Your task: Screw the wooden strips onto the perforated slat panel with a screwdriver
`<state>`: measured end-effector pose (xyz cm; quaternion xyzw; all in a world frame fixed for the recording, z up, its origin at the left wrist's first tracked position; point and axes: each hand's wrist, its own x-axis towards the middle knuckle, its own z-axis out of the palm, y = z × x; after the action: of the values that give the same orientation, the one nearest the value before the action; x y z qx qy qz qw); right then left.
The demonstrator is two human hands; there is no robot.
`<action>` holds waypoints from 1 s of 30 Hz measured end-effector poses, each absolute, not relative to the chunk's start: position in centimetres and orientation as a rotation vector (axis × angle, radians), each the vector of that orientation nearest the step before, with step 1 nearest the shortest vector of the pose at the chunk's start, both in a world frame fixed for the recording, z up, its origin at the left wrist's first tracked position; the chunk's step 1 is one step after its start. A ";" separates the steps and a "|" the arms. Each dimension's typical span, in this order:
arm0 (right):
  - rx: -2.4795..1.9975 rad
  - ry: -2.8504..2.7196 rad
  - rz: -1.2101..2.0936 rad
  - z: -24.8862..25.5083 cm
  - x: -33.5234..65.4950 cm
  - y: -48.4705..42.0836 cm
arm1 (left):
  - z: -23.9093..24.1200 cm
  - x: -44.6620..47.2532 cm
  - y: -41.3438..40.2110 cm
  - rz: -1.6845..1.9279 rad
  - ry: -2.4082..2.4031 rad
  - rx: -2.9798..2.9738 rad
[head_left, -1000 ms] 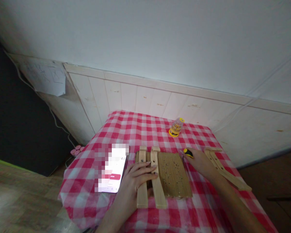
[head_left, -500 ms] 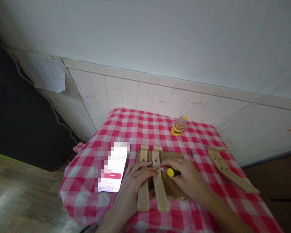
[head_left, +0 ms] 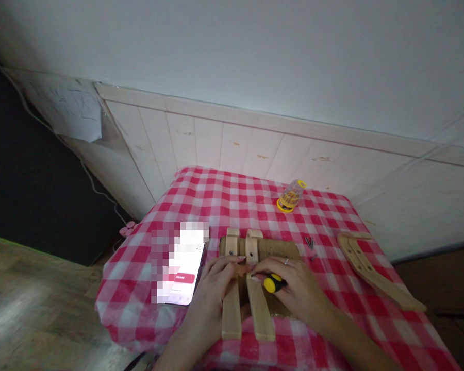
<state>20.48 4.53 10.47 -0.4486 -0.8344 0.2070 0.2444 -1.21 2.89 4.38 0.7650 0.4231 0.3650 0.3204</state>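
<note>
Two hooked pale wooden pieces, a left one (head_left: 231,317) and a right one (head_left: 262,317), lie side by side on a brown board (head_left: 284,251). Dark holes show near their upper ends. My left hand (head_left: 219,281) is curled over the left wooden piece, its fingertips reaching toward the right one. My right hand (head_left: 299,283) is closed round a yellow-and-black screwdriver (head_left: 272,283), its handle end facing right and toward me. The right thumb and index finger meet at the right piece, close to the left fingertips. Whatever lies between these fingertips is too small to make out.
Several loose screws (head_left: 310,242) lie right of the board. Farther back stands a clear bit case (head_left: 291,197) with a yellow base. Curved wooden pieces (head_left: 377,273) rest at the right edge. A lit phone (head_left: 185,270) lies left on the checked tablecloth (head_left: 224,193).
The right hand and screwdriver have shifted slightly down along the right wooden piece. The left fingers are more bent. The whole view has moved a little.
</note>
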 end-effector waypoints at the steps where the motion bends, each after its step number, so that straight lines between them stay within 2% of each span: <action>1: -1.216 -2.260 0.564 10.3 20.5 4.5 | 4.5 -1.2 2.9 0.961 1.111 2.004; 5: -1.174 -2.268 0.432 9.8 20.7 4.3 | 4.6 -1.2 2.9 0.961 1.114 1.990; 16: -1.033 -2.373 -0.238 9.2 20.2 3.2 | 4.3 -1.1 3.1 0.967 1.078 1.997; 22: -1.080 -2.405 -0.296 9.6 19.9 3.0 | 4.2 -1.1 3.0 0.991 1.083 1.999; 30: -1.160 -2.344 -0.119 9.2 20.1 3.2 | 4.7 -1.4 2.9 0.953 1.026 1.995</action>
<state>20.15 3.21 9.24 -0.4279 -0.8649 -0.0440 0.2587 -1.42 2.87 4.72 0.7683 0.3950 0.3671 0.3449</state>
